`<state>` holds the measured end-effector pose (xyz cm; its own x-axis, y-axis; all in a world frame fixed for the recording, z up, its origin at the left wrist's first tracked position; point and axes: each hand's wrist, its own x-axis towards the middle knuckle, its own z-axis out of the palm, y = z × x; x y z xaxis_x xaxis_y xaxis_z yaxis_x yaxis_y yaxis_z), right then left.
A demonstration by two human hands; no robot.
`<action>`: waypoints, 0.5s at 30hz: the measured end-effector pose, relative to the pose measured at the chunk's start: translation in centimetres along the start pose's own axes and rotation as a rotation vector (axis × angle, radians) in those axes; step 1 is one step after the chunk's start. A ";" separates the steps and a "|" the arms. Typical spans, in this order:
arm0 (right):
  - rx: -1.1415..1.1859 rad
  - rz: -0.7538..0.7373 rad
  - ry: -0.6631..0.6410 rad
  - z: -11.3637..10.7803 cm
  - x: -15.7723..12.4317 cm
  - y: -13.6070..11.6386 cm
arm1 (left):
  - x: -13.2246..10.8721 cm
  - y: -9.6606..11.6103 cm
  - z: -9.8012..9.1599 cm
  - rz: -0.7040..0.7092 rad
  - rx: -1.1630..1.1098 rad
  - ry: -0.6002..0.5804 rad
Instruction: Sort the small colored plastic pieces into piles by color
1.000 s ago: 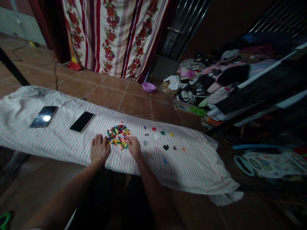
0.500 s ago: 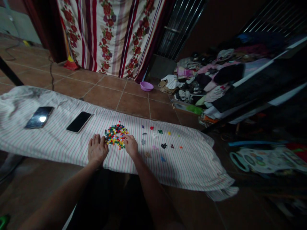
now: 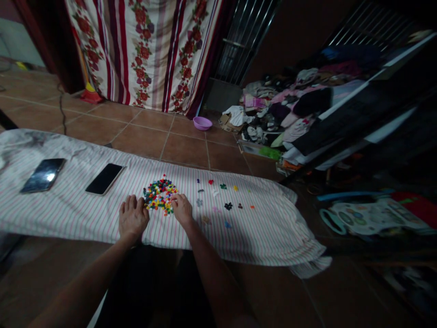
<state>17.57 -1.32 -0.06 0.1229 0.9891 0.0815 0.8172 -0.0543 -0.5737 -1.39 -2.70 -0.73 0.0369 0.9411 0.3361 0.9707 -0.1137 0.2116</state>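
A mixed pile of small, bright, bead-like pieces [image 3: 159, 195] lies on a striped cloth [image 3: 266, 237]. My left hand [image 3: 133, 216] rests flat at the pile's left edge, fingers stretched out and holding nothing. At the right edge, my right hand [image 3: 183, 210] has its fingers pinched together; whatever is between them is too small to make out. Further right, small one-colour groups are laid out apart, among them red pieces [image 3: 210, 181], green pieces [image 3: 223, 186], yellow pieces [image 3: 235, 187], black pieces [image 3: 228, 206], orange pieces [image 3: 252, 207] and light blue pieces [image 3: 227, 224].
Two phones, a dark phone [image 3: 104, 179] and a shiny phone [image 3: 43, 175], lie on the cloth to the left. Beyond it, a purple basin [image 3: 202, 123] stands on the tiled floor before a floral curtain [image 3: 160, 54]. Heaped clothes [image 3: 290, 109] are at the back right.
The whole view has shifted slightly, so things appear a little further left. Both hands keep their places at the pile, the right one still pinched.
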 end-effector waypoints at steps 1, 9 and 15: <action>0.000 0.002 -0.004 -0.1 0.0 0.0 | 0.0 0.0 0.0 0.000 0.000 0.002; -0.013 0.010 0.005 -0.2 -0.1 -0.2 | 0.0 0.1 -0.1 0.002 0.006 0.000; -0.007 -0.010 0.029 0.2 -0.2 0.0 | 0.0 0.1 -0.2 0.012 0.050 -0.006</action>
<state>17.49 -1.49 -0.24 0.1309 0.9851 0.1113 0.8227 -0.0453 -0.5667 -1.33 -2.75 -0.50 0.0503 0.9417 0.3326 0.9807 -0.1095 0.1617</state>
